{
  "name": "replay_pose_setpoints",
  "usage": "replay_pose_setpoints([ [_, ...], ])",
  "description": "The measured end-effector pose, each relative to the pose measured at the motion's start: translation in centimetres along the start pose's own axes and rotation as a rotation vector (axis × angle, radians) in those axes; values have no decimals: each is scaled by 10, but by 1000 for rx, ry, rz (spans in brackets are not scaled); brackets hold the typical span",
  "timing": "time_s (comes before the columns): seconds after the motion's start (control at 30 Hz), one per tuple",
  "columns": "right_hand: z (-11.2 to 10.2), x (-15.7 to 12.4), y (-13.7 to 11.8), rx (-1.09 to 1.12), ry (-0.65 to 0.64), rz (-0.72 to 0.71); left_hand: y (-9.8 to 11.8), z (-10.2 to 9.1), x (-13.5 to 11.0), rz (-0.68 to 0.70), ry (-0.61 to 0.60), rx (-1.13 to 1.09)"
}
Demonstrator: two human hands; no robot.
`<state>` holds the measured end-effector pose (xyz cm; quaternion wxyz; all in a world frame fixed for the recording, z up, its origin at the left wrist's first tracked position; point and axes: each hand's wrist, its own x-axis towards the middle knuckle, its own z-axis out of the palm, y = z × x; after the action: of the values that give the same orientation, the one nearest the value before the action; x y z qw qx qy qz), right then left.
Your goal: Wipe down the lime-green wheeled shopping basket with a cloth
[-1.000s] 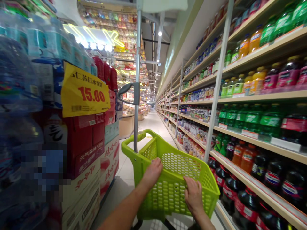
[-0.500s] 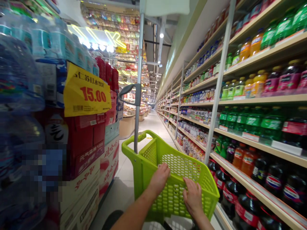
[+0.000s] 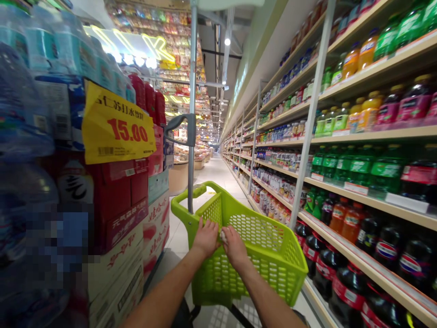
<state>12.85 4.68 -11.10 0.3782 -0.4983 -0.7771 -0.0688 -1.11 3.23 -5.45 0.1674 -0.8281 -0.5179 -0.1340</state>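
Note:
A lime-green plastic shopping basket [image 3: 273, 255] on a trolley stands in the aisle in front of me. An upright grey pole [image 3: 190, 136] with a curved handle [image 3: 179, 127] rises from its far left corner. My left hand [image 3: 205, 238] is curled over the basket's near rim. My right hand [image 3: 235, 246] sits right beside it on the same rim, fingers closed. A small white thing [image 3: 222, 235] shows between the two hands; I cannot make out what it is. The inside of the basket looks empty where it shows.
Long shelves [image 3: 375, 136] of soft-drink bottles line the right side. Stacked water packs and red cartons [image 3: 119, 200] with a yellow 15.00 price sign [image 3: 116, 130] stand close on the left. The tiled aisle floor [image 3: 218, 173] runs straight ahead.
Both hands slid left along the near rim and came together; the right hand, which lay apart on the rim, now sits against the left. The small white thing has appeared between them.

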Motion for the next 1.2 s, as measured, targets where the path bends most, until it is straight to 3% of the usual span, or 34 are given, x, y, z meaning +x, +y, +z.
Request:
replay_pose_setpoints([
  [0.07,-6,-11,13,-10,6,-26,3,1,0,-14,16,-8],
  [0.23,-43,-71,89,-139,90,-20,8,3,0,-26,57,-34],
  [0.3,-50,-87,107,-200,135,13,10,5,1,-37,65,-25],
  [0.37,-47,-87,106,-224,159,18,12,8,2,-44,73,-18],
  [0.5,-31,-63,78,-217,139,-61,14,14,4,-35,99,-21],
  [0.57,-35,-65,82,-223,119,-66,14,15,5,-37,113,-29],
  [0.8,-101,-150,183,-297,151,167,16,15,7,-82,123,-46],
  [0.9,-86,-145,171,-248,231,197,19,12,8,-89,88,-62],
  [1.0,-52,-113,132,-141,246,66,22,9,10,-95,50,-47],
  [1.07,-43,-99,118,-80,207,-4,22,8,11,-99,37,-38],
  [1.13,-52,-104,127,-66,180,11,23,8,11,-100,33,-35],
  [1.2,-72,-122,152,-103,195,111,24,7,10,-103,30,-39],
])
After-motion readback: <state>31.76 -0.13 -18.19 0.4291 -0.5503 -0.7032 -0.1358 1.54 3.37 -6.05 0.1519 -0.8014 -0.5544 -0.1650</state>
